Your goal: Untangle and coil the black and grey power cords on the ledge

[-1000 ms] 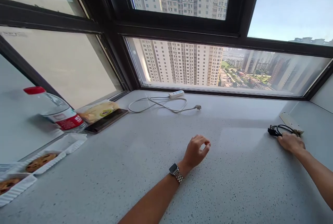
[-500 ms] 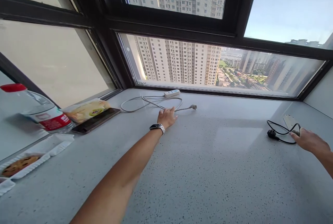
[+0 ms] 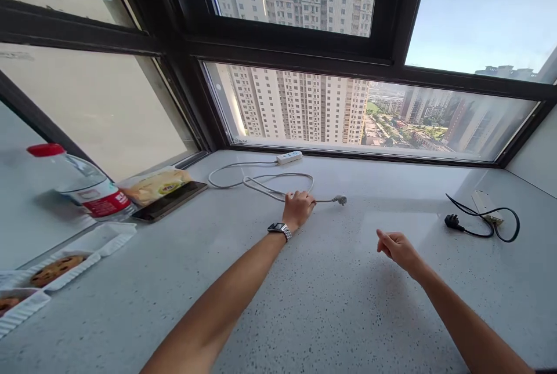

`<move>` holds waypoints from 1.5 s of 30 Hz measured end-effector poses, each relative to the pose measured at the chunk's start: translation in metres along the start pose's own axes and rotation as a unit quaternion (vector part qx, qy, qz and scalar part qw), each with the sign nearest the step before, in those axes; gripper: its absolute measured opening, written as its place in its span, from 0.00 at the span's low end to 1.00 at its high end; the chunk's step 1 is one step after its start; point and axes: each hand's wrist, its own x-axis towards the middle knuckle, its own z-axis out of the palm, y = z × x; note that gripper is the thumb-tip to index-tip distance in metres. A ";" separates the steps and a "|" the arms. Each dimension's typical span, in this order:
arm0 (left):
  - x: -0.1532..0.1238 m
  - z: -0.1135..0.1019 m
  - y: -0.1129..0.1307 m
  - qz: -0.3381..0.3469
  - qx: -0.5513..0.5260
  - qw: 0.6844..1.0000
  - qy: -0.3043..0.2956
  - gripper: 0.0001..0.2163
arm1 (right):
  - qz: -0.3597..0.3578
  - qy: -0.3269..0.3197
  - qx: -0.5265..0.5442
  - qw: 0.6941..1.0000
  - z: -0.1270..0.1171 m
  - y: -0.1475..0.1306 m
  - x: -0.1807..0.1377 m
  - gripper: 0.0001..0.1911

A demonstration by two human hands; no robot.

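Note:
My left hand (image 3: 298, 207), with a metal watch on the wrist, is closed on the white cord (image 3: 278, 180) of a small white power strip (image 3: 289, 157) that lies by the window. The cord's plug (image 3: 340, 200) sticks out just right of my fingers. My right hand (image 3: 398, 249) hovers over the speckled grey sill (image 3: 331, 298) with fingers loosely apart and nothing in it. A black cable with a plug (image 3: 478, 220) lies to its right, next to a beige flat piece (image 3: 485, 204).
At the left stand a water bottle with a red cap (image 3: 80, 185), a yellow snack packet (image 3: 154, 185) on a dark tablet (image 3: 174, 203), and white trays with cookies (image 3: 56, 269). Black window frames close the sill at the back and left.
My left hand reached to the white cord, closed on it and drew it toward me. My right hand let go of the black cable and moved left toward the middle.

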 end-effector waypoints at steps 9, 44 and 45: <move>-0.029 -0.045 0.129 -0.085 -0.719 0.689 0.024 0.15 | -0.208 0.208 -0.039 0.955 0.082 -0.037 0.036 0.32; -0.079 0.000 0.109 0.005 -0.378 0.922 0.082 0.14 | -0.178 0.112 0.019 0.977 0.070 -0.088 0.021 0.28; -0.078 0.001 0.108 0.017 -0.360 0.928 0.097 0.14 | -0.190 0.118 -0.022 0.974 0.069 -0.090 0.019 0.28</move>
